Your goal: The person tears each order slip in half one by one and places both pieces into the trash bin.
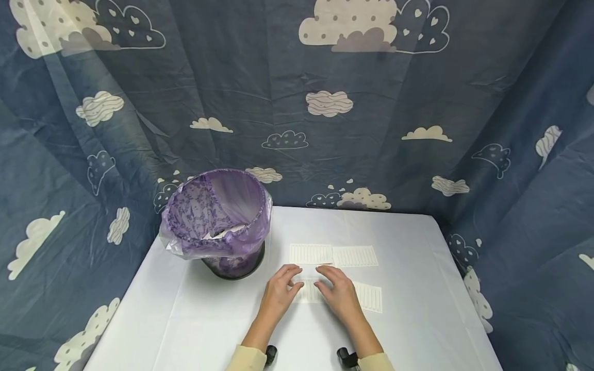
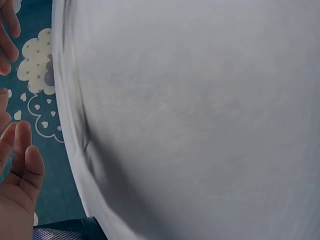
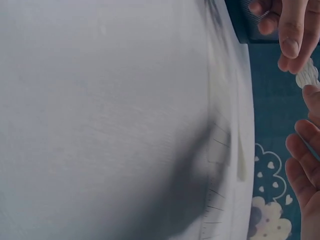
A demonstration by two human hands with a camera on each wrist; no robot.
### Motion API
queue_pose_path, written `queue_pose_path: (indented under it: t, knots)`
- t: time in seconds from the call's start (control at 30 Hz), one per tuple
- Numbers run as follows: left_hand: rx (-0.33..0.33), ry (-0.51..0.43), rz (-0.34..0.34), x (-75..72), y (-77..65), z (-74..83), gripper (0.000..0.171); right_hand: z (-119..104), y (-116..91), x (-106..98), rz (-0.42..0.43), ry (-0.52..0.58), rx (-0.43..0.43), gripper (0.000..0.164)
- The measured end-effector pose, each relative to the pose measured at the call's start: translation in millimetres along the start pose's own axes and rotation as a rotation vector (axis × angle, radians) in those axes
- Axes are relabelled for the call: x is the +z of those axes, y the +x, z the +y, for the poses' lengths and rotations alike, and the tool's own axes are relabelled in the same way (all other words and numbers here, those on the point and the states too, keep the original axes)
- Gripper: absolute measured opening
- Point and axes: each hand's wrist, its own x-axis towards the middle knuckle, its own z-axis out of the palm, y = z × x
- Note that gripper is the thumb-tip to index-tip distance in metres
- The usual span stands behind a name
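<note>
In the head view my left hand (image 1: 277, 292) and right hand (image 1: 342, 294) face each other above the white table, fingers bent loosely and thumbs apart from the fingertips. Nothing shows between the fingers of either hand. Under and beside them lie pale, printed paper strips with rows of lines: one front strip (image 1: 303, 293) is partly covered by the hands, another front strip (image 1: 369, 298) lies right of the right hand. Farther back, a left strip (image 1: 310, 254) and a right strip (image 1: 356, 256) lie end to end. Both wrist views show the hands raised over the tabletop with relaxed fingers.
At the left of the table (image 1: 413, 268) stands a dark bin (image 1: 236, 268) lined with a purple translucent bag (image 1: 192, 206); something white shows inside it. A blue cloth (image 1: 371, 129) with cloud prints hangs behind the table and along both sides.
</note>
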Motion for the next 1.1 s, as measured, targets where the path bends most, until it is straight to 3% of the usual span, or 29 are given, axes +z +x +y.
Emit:
queue_pose_path:
  t: [0.27,0.4,0.67,1.1]
  knots:
    - [-0.031,-0.044,-0.026,7.6,-1.0,-2.3,0.033,2,-2,8,-0.041,0.006,0.03,0.038]
    - [-0.048,-0.035,-0.054,10.6,-0.9,-3.4,0.033,4,-3,12,-0.051,-0.002,0.019,0.036]
    - [-0.07,-0.011,-0.098,16.1,-1.5,-6.1,0.035,4,-3,20,-0.138,-0.001,0.101,0.036]
    - [-0.145,0.022,-0.166,25.9,-4.4,-10.6,0.045,8,0,30,-0.175,-0.027,0.139,0.036]
